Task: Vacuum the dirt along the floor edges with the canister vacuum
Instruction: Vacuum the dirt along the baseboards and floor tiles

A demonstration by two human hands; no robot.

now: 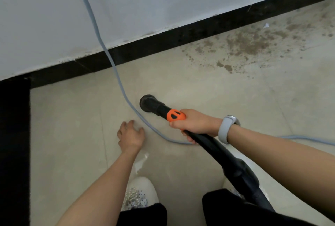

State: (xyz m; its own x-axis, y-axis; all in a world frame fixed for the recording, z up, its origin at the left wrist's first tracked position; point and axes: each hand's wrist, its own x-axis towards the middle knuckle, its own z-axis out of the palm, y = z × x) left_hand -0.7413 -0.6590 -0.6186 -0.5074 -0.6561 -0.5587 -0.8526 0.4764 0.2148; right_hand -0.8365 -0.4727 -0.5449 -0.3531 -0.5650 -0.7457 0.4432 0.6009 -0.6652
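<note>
Floor [181, 84] dirt [253, 44] blurry; hose [226, 155] cut off.

black vacuum nozzle [148, 102] (orange collar), brown dirt [252, 44] beside baseboard [163, 42]

The nozzle [149, 102] lies ahead of the right hand's fingers [178, 123]; the cord [126, 97] runs between both hands; dirt [250, 44] lies far beyond.

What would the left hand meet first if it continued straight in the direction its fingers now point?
Probably the grey cable. The left hand points up and slightly right, toward the black baseboard, and the cable crosses that line first. Its height above the floor is unclear, so it might pass over.
</note>
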